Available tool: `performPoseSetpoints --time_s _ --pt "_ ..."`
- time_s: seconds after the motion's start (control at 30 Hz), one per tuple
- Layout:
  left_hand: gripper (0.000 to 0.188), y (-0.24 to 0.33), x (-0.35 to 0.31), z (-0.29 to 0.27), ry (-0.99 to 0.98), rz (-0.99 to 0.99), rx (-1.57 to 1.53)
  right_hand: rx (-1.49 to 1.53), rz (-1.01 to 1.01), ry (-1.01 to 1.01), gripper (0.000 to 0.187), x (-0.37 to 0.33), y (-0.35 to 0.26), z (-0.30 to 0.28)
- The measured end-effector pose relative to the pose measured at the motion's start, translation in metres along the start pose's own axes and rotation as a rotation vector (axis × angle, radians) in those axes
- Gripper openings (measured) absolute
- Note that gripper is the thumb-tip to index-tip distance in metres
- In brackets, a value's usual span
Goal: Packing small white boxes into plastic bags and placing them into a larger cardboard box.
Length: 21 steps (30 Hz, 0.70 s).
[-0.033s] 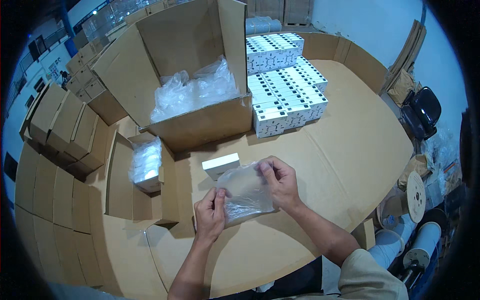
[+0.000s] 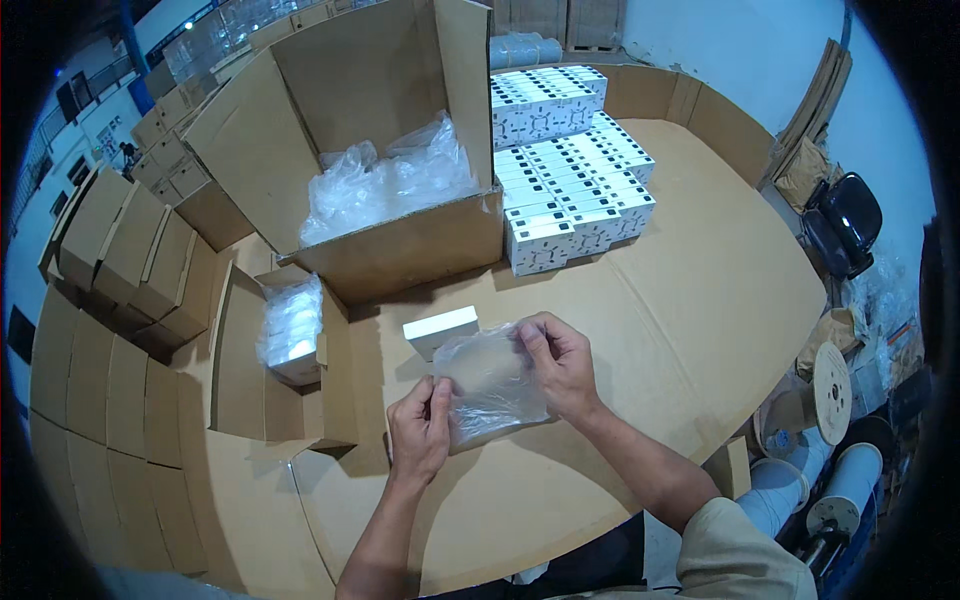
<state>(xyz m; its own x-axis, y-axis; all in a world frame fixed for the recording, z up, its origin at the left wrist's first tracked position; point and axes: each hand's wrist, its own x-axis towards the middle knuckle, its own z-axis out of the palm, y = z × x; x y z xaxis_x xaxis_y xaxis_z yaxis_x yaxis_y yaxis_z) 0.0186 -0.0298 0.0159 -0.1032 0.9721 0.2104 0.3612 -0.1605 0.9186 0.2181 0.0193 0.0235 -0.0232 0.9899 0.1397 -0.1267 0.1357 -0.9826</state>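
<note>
A clear plastic bag (image 2: 492, 385) is stretched between my two hands above the cardboard-covered table. My left hand (image 2: 420, 425) pinches its left edge, thumb on top. At the upper right corner my right hand (image 2: 562, 368) grips the film between thumb and fingers. Just behind the bag a small white box (image 2: 441, 331) rests on the table, its lower right part covered by the film. To the left, an open carton (image 2: 240, 365) holds several white boxes wrapped in clear plastic (image 2: 292, 325).
A large open carton (image 2: 400, 250) full of clear plastic bags (image 2: 385, 185) stands behind. Rows of small white boxes (image 2: 575, 190) are stacked at the back right. Brown cartons (image 2: 110, 400) line the left side. Right of the table are a black chair (image 2: 845, 225) and rolls of film (image 2: 840, 480).
</note>
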Motion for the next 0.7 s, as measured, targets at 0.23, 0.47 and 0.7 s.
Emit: performPoseSetpoints --time_s 0.23,0.47,0.7 --pt "0.025 -0.001 0.003 0.006 0.111 -0.082 -0.265 -0.152 -0.101 -0.109 0.023 -0.007 0.007 0.006" --pt "0.026 -0.007 0.006 -0.001 0.271 0.035 -0.146 -0.330 -0.265 -0.223 0.017 -0.010 0.006 0.015" --pt "0.023 -0.007 0.002 0.004 0.254 0.030 -0.179 -0.075 0.032 -0.276 0.016 -0.009 0.005 0.014"
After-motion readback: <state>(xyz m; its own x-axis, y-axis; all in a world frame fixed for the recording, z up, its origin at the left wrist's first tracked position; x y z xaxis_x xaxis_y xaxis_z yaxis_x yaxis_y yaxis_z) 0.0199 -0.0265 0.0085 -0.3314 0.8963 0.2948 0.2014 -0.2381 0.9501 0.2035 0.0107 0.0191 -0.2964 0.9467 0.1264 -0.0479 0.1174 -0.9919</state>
